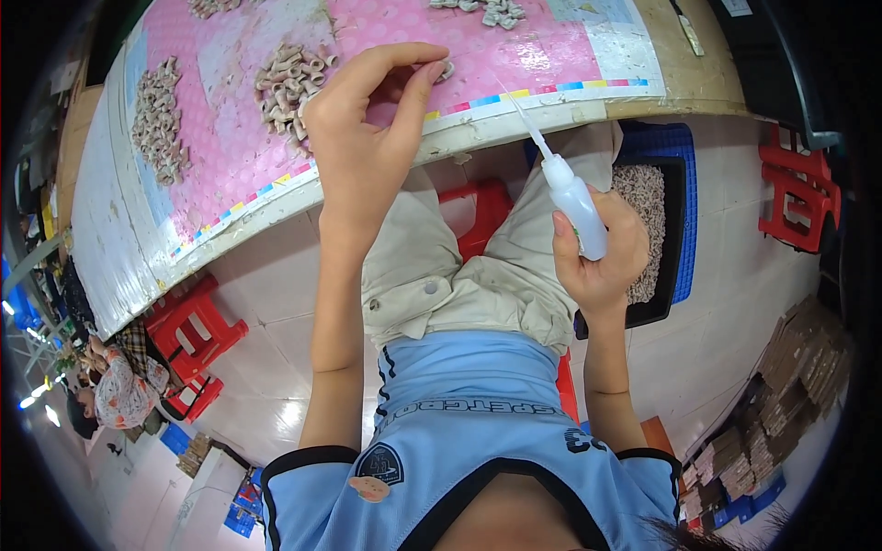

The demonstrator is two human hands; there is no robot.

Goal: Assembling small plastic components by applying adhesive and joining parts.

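My left hand [369, 124] is over the near edge of the table. Its thumb and forefinger are closed at the tips on a small pale curved piece [446, 71], partly hidden behind the fingers. In my right hand [614, 246] is a white squeeze bottle [577, 207] with a long thin nozzle, tilted up and left toward the table edge. The nozzle tip is apart from the piece. Beside my left hand lies a heap of small beige tube-like pieces [287, 84]; another such heap [158, 124] is farther left.
A pink patterned sheet [386, 28] covers the worktable. More pale pieces [496, 13] lie at the far side. To the right of my legs, a black tray [678, 230] of small pieces stands over a blue crate [684, 147]. Red stools [797, 197] and stacked cardboard [772, 404] stand around.
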